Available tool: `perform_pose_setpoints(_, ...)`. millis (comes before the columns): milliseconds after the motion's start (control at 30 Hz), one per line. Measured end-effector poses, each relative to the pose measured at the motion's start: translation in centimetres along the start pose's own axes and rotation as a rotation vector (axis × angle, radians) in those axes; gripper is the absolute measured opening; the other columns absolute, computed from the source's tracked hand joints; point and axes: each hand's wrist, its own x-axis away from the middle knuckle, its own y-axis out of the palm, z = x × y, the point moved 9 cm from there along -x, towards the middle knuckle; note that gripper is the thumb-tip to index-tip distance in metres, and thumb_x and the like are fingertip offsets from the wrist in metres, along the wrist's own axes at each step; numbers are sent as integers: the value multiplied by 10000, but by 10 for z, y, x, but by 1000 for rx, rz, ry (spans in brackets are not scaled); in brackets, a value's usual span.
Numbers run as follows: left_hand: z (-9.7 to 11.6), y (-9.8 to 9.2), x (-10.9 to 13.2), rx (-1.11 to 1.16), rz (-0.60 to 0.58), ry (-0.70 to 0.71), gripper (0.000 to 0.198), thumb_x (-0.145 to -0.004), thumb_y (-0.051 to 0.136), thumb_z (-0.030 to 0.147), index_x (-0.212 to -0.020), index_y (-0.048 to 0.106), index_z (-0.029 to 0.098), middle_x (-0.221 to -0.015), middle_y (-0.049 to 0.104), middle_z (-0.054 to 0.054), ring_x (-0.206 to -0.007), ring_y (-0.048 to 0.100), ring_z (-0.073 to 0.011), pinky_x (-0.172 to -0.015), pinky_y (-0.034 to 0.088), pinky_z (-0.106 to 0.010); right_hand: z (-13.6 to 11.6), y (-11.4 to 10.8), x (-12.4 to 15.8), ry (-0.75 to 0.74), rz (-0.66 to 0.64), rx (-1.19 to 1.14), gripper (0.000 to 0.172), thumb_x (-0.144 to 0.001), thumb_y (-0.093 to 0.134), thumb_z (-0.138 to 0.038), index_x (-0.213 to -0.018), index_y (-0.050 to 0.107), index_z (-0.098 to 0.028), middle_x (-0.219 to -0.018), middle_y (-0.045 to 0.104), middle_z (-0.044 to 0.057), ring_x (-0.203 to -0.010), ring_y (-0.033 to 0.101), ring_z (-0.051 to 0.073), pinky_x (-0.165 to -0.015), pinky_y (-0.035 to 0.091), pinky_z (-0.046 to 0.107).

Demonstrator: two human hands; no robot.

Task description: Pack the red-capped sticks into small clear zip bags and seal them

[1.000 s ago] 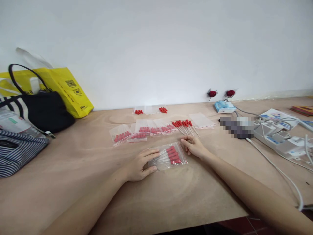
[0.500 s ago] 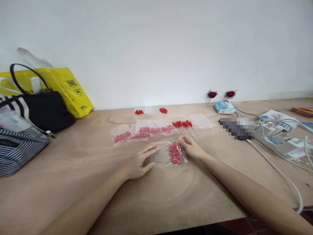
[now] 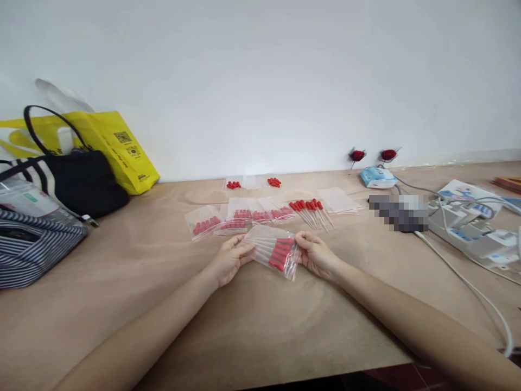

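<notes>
We hold a flat, clear plastic bag of red-tipped white sticks (image 3: 270, 248) between both hands, over the pale brown wooden surface (image 3: 285, 336).
Our left hand (image 3: 231, 260) pinches the bag with its fingers near the bare stick ends; our right hand (image 3: 317, 254) pinches the opposite end with its fingers, beside the red tips. Just beyond the bag lies a row of clear plastic bags with red tips inside (image 3: 243, 214); beyond it and to the right, a loose fan of red-tipped white sticks (image 3: 306, 206). Well apart to its left stands a bright yellow bag with black print (image 3: 122, 152).
</notes>
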Motion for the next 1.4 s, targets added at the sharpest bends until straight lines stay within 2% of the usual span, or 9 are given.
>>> perform_pose_setpoints(100,11,-6,-11,-16,28,9,123,-792,507,36,-834,542,146,-713,633,-8,-649,627,-98,-687,527,-223,0,1,2,38,-71,229,336,-590,688,-378,-695,421,-203,-593,570,-44,-527,558,99,-561,480,270)
perform_pose_setpoints(200,35,-14,-29,-56,8,19,146,-786,511,15,-841,561,140,-721,631,-8,-639,622,-83,-656,520,-187,-36,-23,-7,-157,18,638,276,-628,630,-396,-705,454,-197,-577,553,-26,-533,547,121,-548,449,272)
perform_pose_setpoints(300,61,-25,-53,-130,2,28,171,-772,527,2,-869,572,135,-700,626,-16,-598,615,-89,-602,517,-193,-99,-69,-12,-448,401,1117,171,-680,535,-354,-694,522,-184,-649,574,20,-608,528,148,-598,408,282)
perform_pose_setpoints(400,80,-33,-76,-225,21,50,207,-779,515,-5,-912,571,144,-685,614,-8,-570,599,-81,-578,504,-191,-140,-117,-15,-455,782,1434,190,-707,468,-294,-766,585,-157,-775,611,87,-767,537,204,-715,380,317)
perform_pose_setpoints(533,92,-40,-102,-394,61,68,240,-771,549,15,-979,556,134,-743,605,-24,-623,592,-98,-631,496,-228,-164,-158,-21,-368,1046,1663,371,-716,462,-345,-974,579,-105,-981,571,162,-985,460,282,-820,320,380)
perform_pose_setpoints(867,121,-32,-116,-861,237,412,273,-848,505,249,-1089,503,121,-1122,508,-102,-1004,506,-214,-866,415,-394,-164,-202,-41,-154,1127,1587,497,-643,544,-404,-1004,577,-63,-945,579,217,-947,511,319,-770,364,408)
perform_pose_setpoints(1067,101,6,-48,-1086,-165,648,470,-581,741,298,-1024,603,224,-1194,527,-23,-1151,418,-230,-1011,270,-310,-169,-200,-29,-218,1182,1482,293,-662,519,-321,-874,630,-150,-862,618,161,-892,539,316,-718,390,411)
perform_pose_setpoints(1200,76,16,-23,-1438,-355,826,446,-789,519,364,-1210,465,227,-1316,404,-57,-1239,310,-220,-1030,223,-381,-180,-184,-15,-370,1227,1383,288,-764,401,-326,-887,588,-145,-843,617,125,-854,566,262,-738,401,384)
perform_pose_setpoints(1400,68,21,-49,-1487,-197,778,368,-881,302,254,-1182,486,148,-1270,444,-103,-1189,378,-207,-998,286,-357,-174,-136,0,-770,787,695,283,-725,492,-440,-831,489,-177,-727,571,27,-575,565,125,-557,447,260)
